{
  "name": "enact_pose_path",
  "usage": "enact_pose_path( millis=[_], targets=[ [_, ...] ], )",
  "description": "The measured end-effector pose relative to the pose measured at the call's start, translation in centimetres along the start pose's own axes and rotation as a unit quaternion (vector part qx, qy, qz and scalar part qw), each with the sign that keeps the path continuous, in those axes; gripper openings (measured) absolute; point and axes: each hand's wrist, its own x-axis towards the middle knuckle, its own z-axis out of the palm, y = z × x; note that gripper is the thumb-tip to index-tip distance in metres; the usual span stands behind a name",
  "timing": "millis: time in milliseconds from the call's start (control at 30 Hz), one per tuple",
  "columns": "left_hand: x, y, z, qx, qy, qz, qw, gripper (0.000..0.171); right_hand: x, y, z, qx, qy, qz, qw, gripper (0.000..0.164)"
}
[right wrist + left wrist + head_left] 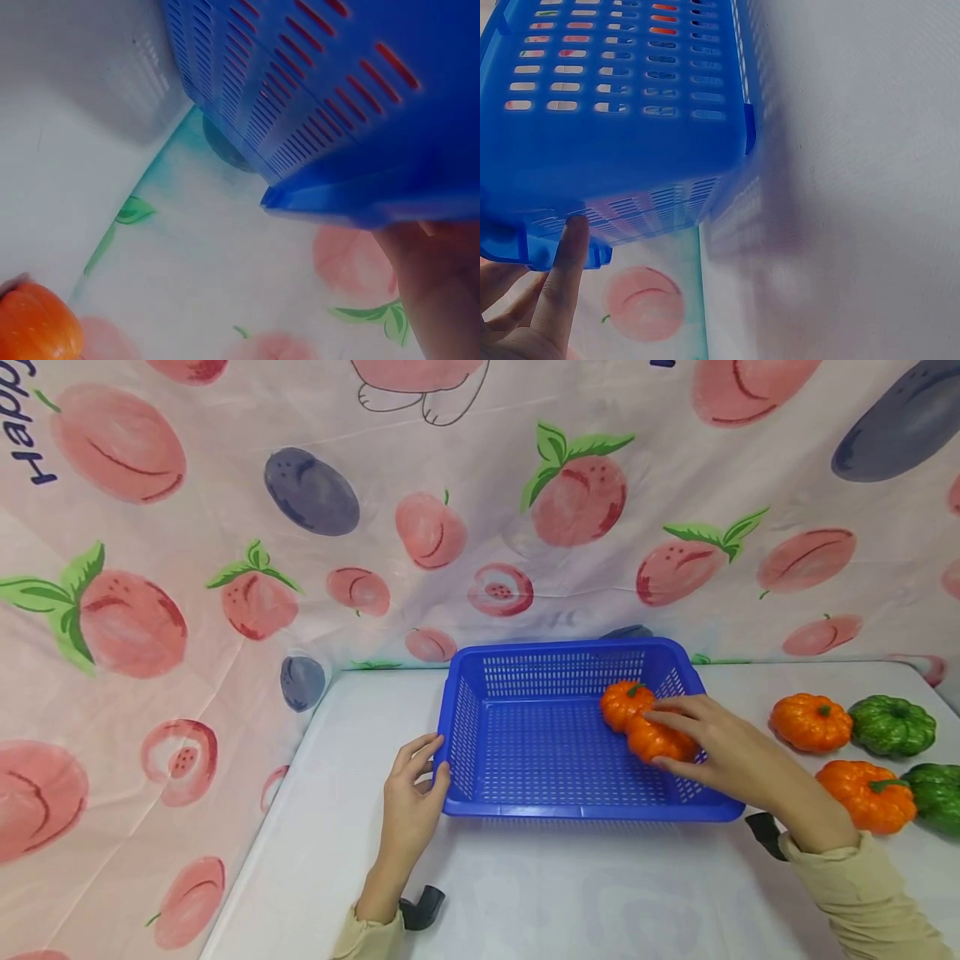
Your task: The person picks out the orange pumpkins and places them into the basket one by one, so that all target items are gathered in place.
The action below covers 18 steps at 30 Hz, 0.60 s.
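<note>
A blue plastic basket [570, 812] with slotted walls stands on the white table. Two small orange pumpkins are inside it, toward its right end. My right hand [705, 743] reaches over the right rim, with fingers and thumb around the nearer pumpkin [651, 739]. The other pumpkin [622, 703] touches it from behind. At the left end, my left hand [412, 793] holds the basket's rim, thumb at the top edge. In the left wrist view, one finger [568, 259] lies against the basket's outside. The right wrist view mostly hides the right fingers behind the basket.
Right of the basket lie two more orange pumpkins [810, 723] [862, 797] and two green pumpkins [892, 727] [937, 797]. A fruit-printed cloth [465, 460] hangs behind the table [360, 710] and along its left side.
</note>
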Motion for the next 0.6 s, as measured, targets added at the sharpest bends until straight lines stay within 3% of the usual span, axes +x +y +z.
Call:
enact_pose_path(
  millis=[600],
  targets=[
    [0.0,0.0,0.0,-0.003,0.002,-0.002,1.0,0.036,0.6,0.0,1.7,-0.005,-0.037,-0.015,0.999,0.054]
  ],
)
